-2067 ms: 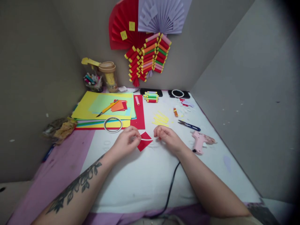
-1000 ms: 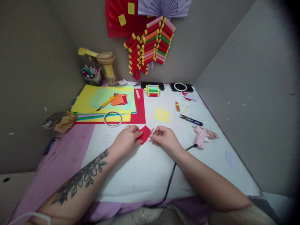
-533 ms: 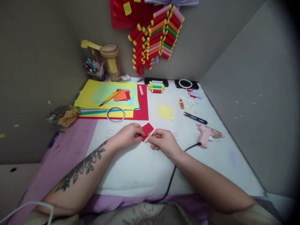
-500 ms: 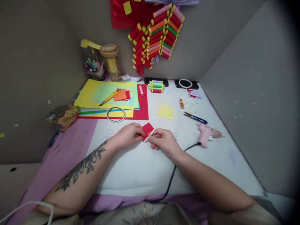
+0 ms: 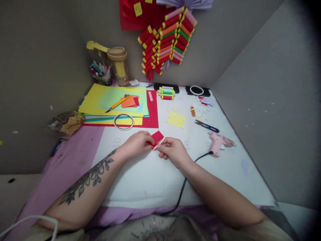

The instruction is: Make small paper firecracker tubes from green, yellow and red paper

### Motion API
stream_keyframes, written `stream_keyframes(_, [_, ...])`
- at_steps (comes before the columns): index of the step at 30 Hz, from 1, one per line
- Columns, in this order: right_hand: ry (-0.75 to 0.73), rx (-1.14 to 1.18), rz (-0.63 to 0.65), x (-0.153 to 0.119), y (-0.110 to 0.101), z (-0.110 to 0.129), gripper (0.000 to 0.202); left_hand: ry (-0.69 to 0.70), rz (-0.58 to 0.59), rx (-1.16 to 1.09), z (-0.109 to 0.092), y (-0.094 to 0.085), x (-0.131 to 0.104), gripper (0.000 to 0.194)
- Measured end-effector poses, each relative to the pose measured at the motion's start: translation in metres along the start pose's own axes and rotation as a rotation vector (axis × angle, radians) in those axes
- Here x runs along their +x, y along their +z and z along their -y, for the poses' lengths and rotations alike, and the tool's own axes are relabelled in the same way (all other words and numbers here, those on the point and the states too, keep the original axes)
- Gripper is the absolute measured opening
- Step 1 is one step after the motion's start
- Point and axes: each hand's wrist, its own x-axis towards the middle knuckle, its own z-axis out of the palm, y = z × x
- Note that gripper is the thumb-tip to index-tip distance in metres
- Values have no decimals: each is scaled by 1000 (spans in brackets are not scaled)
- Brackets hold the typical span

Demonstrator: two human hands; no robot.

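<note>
A small red paper square (image 5: 157, 136) lies at the middle of the table between my hands. My left hand (image 5: 140, 144) rests on its left side, the fingertips closed on the paper. With thumb and fingers pinched, my right hand (image 5: 173, 150) holds a thin white stick (image 5: 158, 143) along the paper's lower right edge. Just beyond the paper are several yellow strips (image 5: 176, 118). A white tape ring (image 5: 123, 122) lies over the coloured sheets (image 5: 90, 102) at the left.
A pink glue gun (image 5: 217, 144) with a black cord is at the right, below blue snips (image 5: 207, 126). A yellow cutter (image 5: 117, 103) lies on the sheets. Rolled paper tubes (image 5: 167, 92), phones and a tumbler (image 5: 120, 67) stand or lie at the back.
The white stick has shifted onto the red paper's lower right edge with my right hand. My left hand stays on the paper. The view has shifted slightly.
</note>
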Motion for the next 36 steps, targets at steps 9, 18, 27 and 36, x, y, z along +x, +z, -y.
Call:
stream_keyframes(9, [-7, -7, -51, 2, 1, -2, 17, -11, 24, 16, -4, -4, -3, 17])
stream_keyframes(18, [-26, -39, -109, -1, 6, -1, 15, -9, 15, 27, -5, -3, -3, 17])
stream_keyframes(27, [-54, -49, -131, 1, 6, -5, 14, -16, 6, 32, -6, -3, -3, 16])
stream_keyframes(36, [-118, -112, -215, 1, 13, -9, 16, -28, 2, 43, -3, 0, -1, 15])
